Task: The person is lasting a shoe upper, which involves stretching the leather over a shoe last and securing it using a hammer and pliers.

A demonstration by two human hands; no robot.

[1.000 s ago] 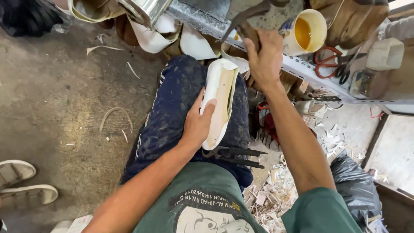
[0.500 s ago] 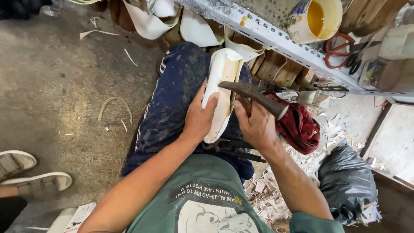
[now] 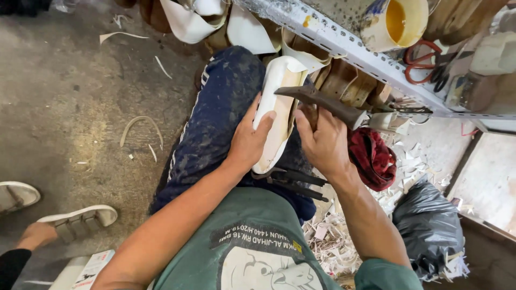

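White shoe piece (image 3: 279, 110) at frame centre on the lap | left hand (image 3: 248, 138) clasps its side | right hand (image 3: 322, 140) grips hammer (image 3: 322, 103), handle end hidden | bucket (image 3: 395, 24) upper right, yellow glue inside, top cut off

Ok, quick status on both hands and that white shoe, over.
Left hand pressing white shoe on knee. Right hand gripping hammer over shoe. Pincers lying on lap, nothing blocking.

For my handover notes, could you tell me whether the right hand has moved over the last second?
Yes. The right hand came down from the metal rail to the white shoe.
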